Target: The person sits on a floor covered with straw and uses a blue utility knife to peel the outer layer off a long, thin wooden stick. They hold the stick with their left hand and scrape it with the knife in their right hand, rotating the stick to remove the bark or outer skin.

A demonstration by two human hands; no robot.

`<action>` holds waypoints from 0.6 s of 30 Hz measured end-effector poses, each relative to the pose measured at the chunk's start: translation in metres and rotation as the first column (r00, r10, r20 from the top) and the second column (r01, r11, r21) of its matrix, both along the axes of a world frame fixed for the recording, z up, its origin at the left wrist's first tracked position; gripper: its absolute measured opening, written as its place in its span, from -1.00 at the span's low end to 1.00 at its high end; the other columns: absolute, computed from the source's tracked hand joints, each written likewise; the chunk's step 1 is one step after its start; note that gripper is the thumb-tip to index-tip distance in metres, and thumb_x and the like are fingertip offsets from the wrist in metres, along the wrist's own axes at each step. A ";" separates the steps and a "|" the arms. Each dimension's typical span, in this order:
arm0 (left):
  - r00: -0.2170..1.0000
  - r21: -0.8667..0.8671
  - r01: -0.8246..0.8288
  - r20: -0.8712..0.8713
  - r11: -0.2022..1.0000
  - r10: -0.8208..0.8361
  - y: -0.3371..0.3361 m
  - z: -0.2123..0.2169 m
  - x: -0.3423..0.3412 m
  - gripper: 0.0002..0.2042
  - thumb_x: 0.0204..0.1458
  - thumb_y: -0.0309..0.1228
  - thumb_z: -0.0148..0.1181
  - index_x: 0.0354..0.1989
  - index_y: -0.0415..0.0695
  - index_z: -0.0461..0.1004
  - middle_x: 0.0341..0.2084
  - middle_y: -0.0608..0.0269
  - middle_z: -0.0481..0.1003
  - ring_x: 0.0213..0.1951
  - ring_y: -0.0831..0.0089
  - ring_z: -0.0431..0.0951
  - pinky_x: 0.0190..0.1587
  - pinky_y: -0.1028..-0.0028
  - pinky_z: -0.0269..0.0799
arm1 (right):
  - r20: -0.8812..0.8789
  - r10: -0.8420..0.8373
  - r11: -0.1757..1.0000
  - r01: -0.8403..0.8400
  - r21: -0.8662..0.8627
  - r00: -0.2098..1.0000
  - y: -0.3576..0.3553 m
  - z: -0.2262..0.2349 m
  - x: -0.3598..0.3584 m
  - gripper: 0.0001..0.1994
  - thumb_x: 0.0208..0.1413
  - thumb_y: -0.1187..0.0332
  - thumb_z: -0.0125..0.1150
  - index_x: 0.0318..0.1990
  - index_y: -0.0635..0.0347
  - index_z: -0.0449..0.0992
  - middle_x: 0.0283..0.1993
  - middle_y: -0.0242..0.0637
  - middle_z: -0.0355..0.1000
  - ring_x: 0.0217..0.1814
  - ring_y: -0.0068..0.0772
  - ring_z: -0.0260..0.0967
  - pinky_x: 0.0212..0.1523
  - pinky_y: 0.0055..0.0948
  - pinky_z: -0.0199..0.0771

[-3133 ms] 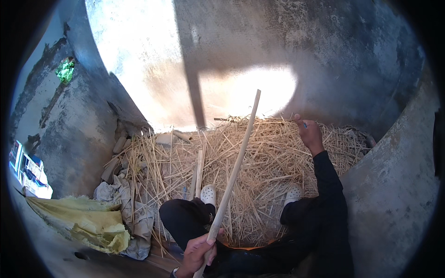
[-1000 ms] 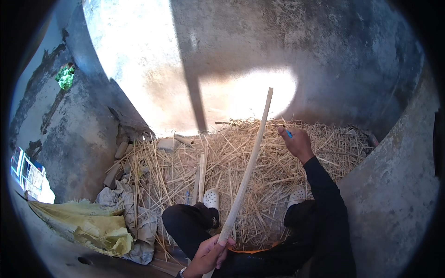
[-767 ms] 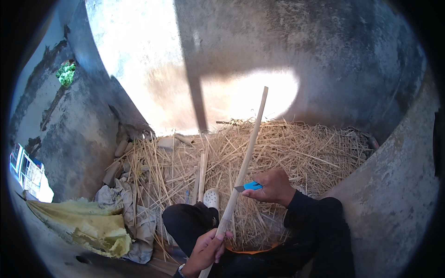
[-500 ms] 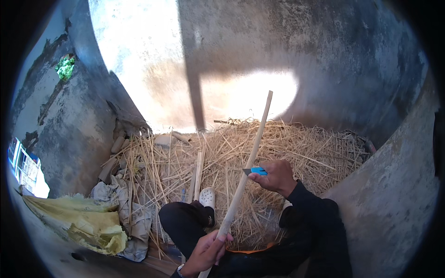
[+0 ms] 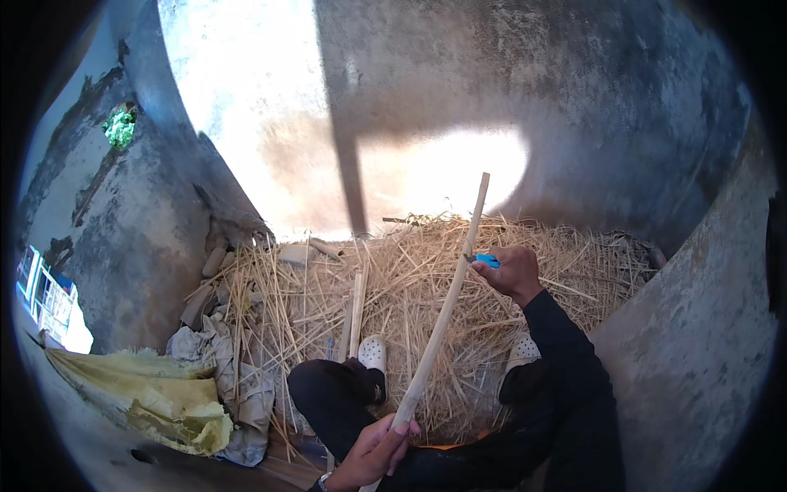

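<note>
A long pale wooden strip (image 5: 438, 336) slants up and away from my lap, its far end in front of the sunlit wall. My left hand (image 5: 379, 451) is wrapped round its lower part, close to my knee. In my right hand (image 5: 515, 271) is a blue-handled utility knife (image 5: 485, 261), gripped between thumb and fingers. Its dark blade meets the strip's right edge in the upper part. Part of the knife's handle is hidden by my fingers.
Loose straw or shavings (image 5: 566, 262) cover the floor up to the concrete wall (image 5: 598, 123). More wooden strips (image 5: 357, 312) lie by my left shoe (image 5: 372, 353). A yellow torn sack (image 5: 147, 398) and grey cloth (image 5: 250, 402) are at the left. Rubble (image 5: 215, 261) sits in the far left corner.
My right hand and the knife have moved up along the strip, away from me, to nearer its far end. My left hand keeps its hold, shifted slightly right and down.
</note>
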State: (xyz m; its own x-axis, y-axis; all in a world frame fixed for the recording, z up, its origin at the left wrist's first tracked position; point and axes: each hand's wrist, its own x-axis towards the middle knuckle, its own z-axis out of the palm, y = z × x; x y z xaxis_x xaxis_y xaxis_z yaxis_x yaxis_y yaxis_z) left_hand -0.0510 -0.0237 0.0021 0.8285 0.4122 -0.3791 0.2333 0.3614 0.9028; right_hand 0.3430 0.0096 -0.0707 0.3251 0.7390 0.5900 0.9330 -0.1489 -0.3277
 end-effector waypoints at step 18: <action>0.984 -0.030 0.174 -0.042 0.984 -0.176 -0.044 0.019 -0.015 -0.67 0.31 -0.14 -0.11 -0.13 -0.21 0.35 -0.72 0.48 0.23 -0.74 0.72 0.18 -0.68 0.68 0.08 | -0.400 -0.561 0.812 0.576 -0.093 0.725 -0.026 -0.014 0.146 -0.26 0.15 -0.38 -0.21 -0.54 0.21 0.45 -0.66 -0.11 0.37 -0.54 -0.04 0.42 -0.46 -0.05 0.35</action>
State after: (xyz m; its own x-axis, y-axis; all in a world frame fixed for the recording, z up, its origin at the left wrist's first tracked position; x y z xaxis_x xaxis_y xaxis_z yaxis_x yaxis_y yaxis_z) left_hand -0.0656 -0.0673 0.0207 0.8690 0.2516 -0.4261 0.3349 0.3349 0.8807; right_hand 0.4894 -0.0168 -0.0843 0.8841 0.3218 0.3388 0.4671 -0.5905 -0.6581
